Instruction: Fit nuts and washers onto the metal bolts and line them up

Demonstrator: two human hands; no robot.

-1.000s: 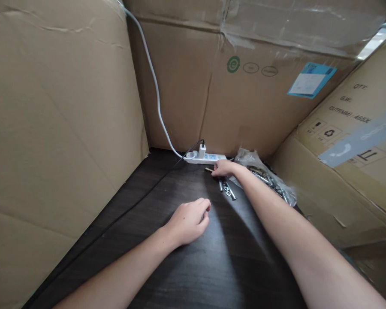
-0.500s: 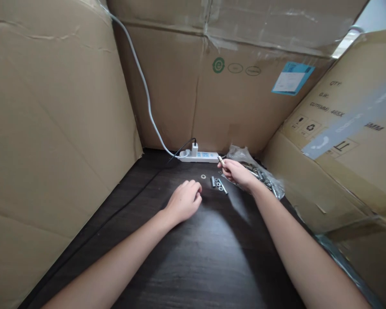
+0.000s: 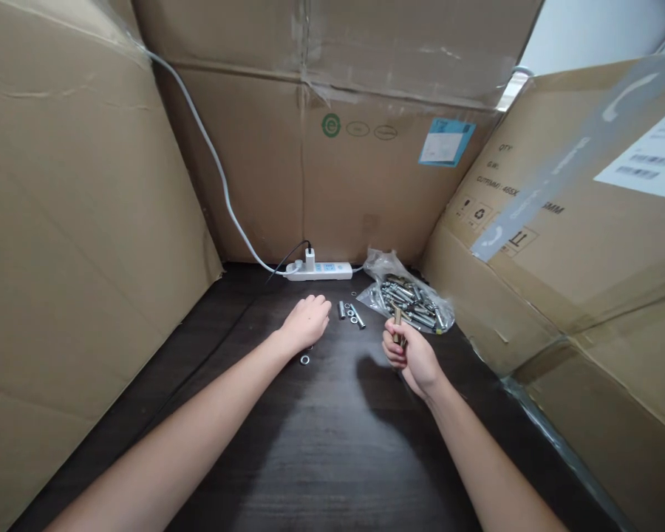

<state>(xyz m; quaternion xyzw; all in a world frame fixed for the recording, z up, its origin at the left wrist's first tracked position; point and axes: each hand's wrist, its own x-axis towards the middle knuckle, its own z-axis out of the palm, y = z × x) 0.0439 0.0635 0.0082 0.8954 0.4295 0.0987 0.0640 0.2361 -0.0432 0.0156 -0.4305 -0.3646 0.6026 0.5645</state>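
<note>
My left hand (image 3: 307, 324) rests on the dark table with its fingers curled down; whatever lies beneath its fingertips is hidden. Close to its wrist side lies a metal washer (image 3: 304, 360). To its right are a short metal sleeve (image 3: 341, 310), a longer metal bolt or rod (image 3: 357, 317) and several small rings (image 3: 354, 320). My right hand (image 3: 413, 356) is closed around a brass-coloured metal sleeve (image 3: 397, 316), held roughly upright above the table, its lower part covered by the fingers. Just behind is a clear plastic bag (image 3: 385, 260) of metal expansion bolts (image 3: 410, 299).
A white power strip (image 3: 340, 271) with a plugged-in charger (image 3: 309, 258) stands at the back. A black cable (image 3: 227, 330) runs along the left of the table. Cardboard walls (image 3: 266, 170) enclose the left, back and right sides.
My right hand has drawn back toward me, turning the brass-coloured sleeve upright. My left hand has shifted slightly forward over where a flat washer lay, uncovering another washer. The view has swung right.
</note>
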